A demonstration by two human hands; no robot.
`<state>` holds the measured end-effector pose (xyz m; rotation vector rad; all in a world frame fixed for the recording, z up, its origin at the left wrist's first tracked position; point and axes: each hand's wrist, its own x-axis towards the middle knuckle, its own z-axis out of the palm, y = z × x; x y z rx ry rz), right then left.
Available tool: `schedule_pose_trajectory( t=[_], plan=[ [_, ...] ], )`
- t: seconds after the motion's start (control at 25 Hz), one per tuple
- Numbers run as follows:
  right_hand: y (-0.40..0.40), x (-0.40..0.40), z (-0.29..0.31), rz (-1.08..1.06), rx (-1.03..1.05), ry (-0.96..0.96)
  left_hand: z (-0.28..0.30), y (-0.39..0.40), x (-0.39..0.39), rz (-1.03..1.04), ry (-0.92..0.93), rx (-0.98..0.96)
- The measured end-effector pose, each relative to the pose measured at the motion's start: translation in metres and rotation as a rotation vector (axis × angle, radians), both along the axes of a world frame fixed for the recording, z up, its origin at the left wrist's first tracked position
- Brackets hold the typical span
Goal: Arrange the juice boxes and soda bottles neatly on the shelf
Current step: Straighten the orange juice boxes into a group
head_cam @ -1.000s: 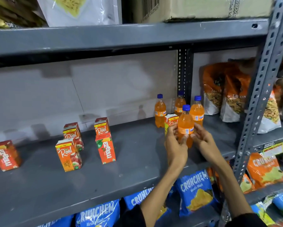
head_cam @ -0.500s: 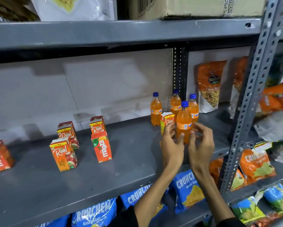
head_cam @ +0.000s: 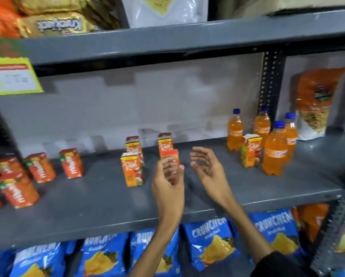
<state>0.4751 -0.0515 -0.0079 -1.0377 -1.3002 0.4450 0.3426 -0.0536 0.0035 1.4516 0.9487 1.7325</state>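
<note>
Half a second earlier both our hands had been cupped around the front bottle (head_cam: pixel 274 150) at the right end of the shelf (head_cam: pixel 99 198); now they had left it and swung left to the middle. Our left hand (head_cam: pixel 168 182) had closed its fingers around a red juice box (head_cam: pixel 171 162), which stood upright on the shelf just ahead of the palm. Our right hand (head_cam: pixel 206 166) hung beside it, released and holding nothing, fingers spread and curled, a small gap between it and the box.

The four bottles now stood well to the right of our right hand, untouched, with one Real box (head_cam: pixel 250 149) still tucked among them, just left of the front bottle. Directly behind the held box stood another Real box (head_cam: pixel 165 145), and just left of our left hand were two more (head_cam: pixel 132 169), one in front of the other. Farther left a loose group of red boxes (head_cam: pixel 40 167) had come into view, since the camera had turned that way. Blue chip bags (head_cam: pixel 211 242) filled the shelf below our wrists.
</note>
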Motion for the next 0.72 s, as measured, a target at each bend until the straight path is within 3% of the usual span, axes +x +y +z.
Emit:
schedule_pose_trajectory(
  t=[0.12,0.36,0.72],
  plan=[
    [0.018,-0.023,-0.001,0.108,-0.083,-0.090,-0.004,0.013,-0.026,0.056,0.062,-0.009],
    [0.032,-0.033,-0.006,0.095,-0.202,-0.196,-0.002,0.042,-0.030,-0.129,0.318,-0.221],
    [0.012,-0.039,-0.002,0.170,-0.253,-0.087,0.005,0.031,-0.047,-0.178,0.291,-0.218]
  ],
)
